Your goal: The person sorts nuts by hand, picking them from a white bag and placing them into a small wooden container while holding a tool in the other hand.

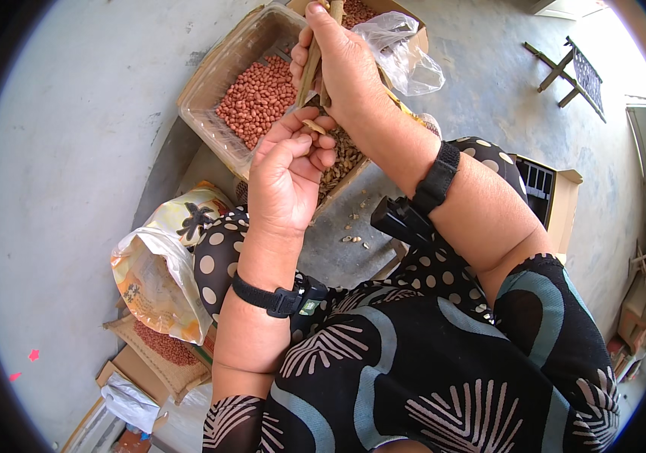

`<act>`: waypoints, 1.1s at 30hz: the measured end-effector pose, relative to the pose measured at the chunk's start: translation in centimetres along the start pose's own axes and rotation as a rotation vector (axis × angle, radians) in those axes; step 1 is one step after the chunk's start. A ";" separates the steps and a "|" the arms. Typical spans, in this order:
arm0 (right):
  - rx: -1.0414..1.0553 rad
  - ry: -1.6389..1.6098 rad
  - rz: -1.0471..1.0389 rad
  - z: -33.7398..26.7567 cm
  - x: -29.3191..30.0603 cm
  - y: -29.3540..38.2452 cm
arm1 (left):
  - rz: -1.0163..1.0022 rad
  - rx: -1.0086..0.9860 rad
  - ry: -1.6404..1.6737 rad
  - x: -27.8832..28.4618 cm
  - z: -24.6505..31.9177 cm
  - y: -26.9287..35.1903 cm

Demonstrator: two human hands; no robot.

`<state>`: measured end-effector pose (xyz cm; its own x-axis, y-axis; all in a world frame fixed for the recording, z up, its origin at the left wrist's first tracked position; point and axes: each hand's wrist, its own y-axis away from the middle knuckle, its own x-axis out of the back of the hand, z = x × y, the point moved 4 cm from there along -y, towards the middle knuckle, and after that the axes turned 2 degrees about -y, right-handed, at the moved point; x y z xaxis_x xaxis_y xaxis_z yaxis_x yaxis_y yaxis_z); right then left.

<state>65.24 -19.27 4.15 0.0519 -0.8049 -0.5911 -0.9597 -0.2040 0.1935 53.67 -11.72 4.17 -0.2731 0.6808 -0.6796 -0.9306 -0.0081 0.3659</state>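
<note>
My left hand (289,175) is turned palm up with its fingers curled around a peanut shell (315,127). Whether a kernel is inside it I cannot tell. Above it, my right hand (345,68) grips a pair of wooden sticks (311,65) that run side by side, their lower ends near my left fingertips. To the left of both hands, a clear plastic bin (201,107) holds shelled red peanuts (258,96). Below my hands, a cardboard box contains a heap of brown peanut shells or pods (343,161), partly hidden by the left hand.
A crumpled clear plastic bag (402,51) lies over a box with more red peanuts (357,12). At my left knee stand an open printed sack (158,277) and a woven sack of peanuts (164,342). Shell bits (351,239) lie on the floor. A folding stool (572,73) is at upper right.
</note>
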 end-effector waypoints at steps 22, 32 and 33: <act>0.136 0.081 -0.038 -1.4 -0.6 0.4 | 0.339 -0.093 -0.522 2.7 2.2 0.7; 0.070 0.090 -0.031 -1.5 -0.3 0.7 | 0.496 -0.354 -0.177 6.2 5.4 0.7; 0.071 0.090 -0.031 -1.6 -0.3 0.7 | 0.509 -0.368 -0.168 6.2 5.7 0.6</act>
<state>64.98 -20.08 5.70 0.1034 -0.8463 -0.5225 -0.9742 -0.1922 0.1186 52.78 -3.31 3.84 -0.6879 0.6309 -0.3588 -0.7257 -0.5898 0.3542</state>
